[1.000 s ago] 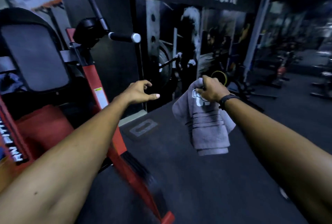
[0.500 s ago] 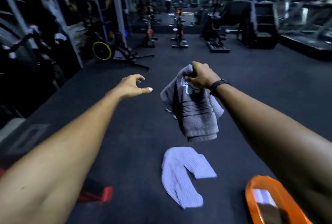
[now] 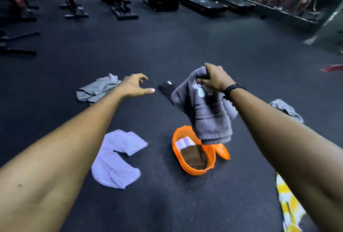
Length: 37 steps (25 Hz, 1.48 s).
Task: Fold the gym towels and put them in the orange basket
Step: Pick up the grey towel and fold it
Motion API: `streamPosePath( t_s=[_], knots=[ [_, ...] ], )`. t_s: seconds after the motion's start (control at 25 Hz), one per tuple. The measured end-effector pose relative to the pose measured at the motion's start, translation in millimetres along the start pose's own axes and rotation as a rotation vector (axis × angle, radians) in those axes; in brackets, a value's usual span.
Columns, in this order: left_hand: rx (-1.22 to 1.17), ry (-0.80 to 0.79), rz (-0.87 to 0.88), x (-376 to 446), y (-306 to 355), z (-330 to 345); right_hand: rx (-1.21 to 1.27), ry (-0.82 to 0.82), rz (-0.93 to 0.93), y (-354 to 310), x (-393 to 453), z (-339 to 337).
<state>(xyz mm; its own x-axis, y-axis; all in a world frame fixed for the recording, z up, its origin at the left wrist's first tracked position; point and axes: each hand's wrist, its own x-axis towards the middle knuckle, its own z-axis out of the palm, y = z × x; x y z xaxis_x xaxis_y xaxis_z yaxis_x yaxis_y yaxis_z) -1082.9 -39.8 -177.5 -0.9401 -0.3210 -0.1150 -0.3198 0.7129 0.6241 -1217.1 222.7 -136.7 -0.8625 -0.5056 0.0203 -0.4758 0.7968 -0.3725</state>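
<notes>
The right hand (image 3: 213,79) is gripping a bunched grey terry towel (image 3: 206,112), dangling at twelve o'clock of the orange plastic basket (image 3: 175,150); the left hand (image 3: 134,86) is hovering empty, fingers loosely curled. Folding looks next: the left hand needs a corner.

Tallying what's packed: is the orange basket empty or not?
Not empty. The orange basket holds a brown folded towel and a striped one.

Held towel (image 3: 207,118) is dark grey w/ darker stripe bands & a white logo; basket (image 3: 193,170) bright orange. Floor towels: lilac-white striped (image 3: 115,159), pale grey (image 3: 96,90), yellow-white (image 3: 287,207). Floor (image 3: 167,49) charcoal.
</notes>
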Motion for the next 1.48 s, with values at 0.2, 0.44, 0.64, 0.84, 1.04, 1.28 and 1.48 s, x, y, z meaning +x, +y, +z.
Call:
streamPosePath(
  t_s=[0.2, 0.44, 0.64, 0.84, 1.04, 1.28, 1.48],
  knots=[
    [0.009, -0.103, 0.024, 46.3, 56.8, 95.5, -0.013, -0.044, 0.091, 120.3, -5.6, -2.7],
    [0.107, -0.216, 0.061, 105.7, 72.2, 191.1, -0.018, -0.100, 0.095, 199.4, 19.3, 42.2],
    [0.137, -0.331, 0.035, 169.9, 28.4, 256.0, 0.018, -0.167, 0.156, 243.0, 62.7, 114.5],
    [0.155, -0.453, -0.061, 253.5, -34.6, 318.3, 0.081, -0.258, 0.242, 293.9, 119.2, 203.4],
    [0.266, -0.534, -0.062, 320.1, -77.5, 390.8, 0.142, -0.347, 0.230, 334.6, 163.1, 300.7],
    [0.326, -0.624, 0.038, 363.8, -125.2, 523.9, 0.492, -0.539, 0.065, 409.4, 191.6, 400.5],
    [0.037, -0.949, -0.133, 363.2, -183.6, 643.3, 0.558, -0.684, 0.136, 506.5, 211.6, 496.4]
  ],
)
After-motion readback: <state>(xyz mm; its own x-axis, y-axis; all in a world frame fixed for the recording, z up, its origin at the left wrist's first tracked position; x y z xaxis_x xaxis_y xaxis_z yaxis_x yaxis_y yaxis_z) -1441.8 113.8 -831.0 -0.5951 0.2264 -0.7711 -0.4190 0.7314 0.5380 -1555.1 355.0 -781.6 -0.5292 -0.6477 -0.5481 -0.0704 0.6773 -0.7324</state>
